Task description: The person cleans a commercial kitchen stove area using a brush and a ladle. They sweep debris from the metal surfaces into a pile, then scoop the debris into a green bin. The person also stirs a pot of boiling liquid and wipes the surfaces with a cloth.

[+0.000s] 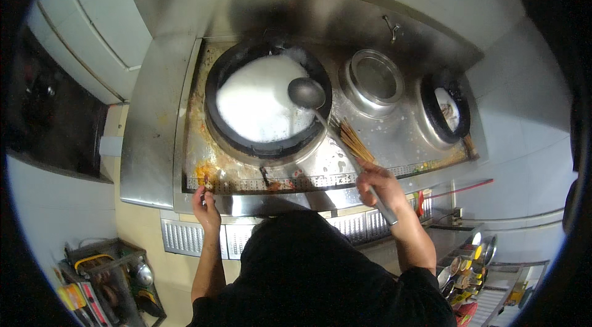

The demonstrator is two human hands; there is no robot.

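My right hand [377,183] grips the handle of a long metal ladle [307,93], and a bamboo wok brush [354,142] lies directly beyond its fingers; whether the hand touches the brush I cannot tell. The ladle's bowl hangs over the right side of a large black wok [268,147] that holds white, foamy liquid [263,95]. At the front edge of the steel range, my left hand [206,206] is raised with bent fingers near a small dark thing; whether it holds this is unclear. Orange residue [205,170] marks the range top just beyond that hand.
An empty burner ring with a round metal vessel [377,77] stands right of the wok. A smaller wok [425,107] with whitish contents sits at the far right. A wall tap [393,31] is behind. Seasoning containers [462,276] stand lower right, a rack of utensils [111,280] lower left.
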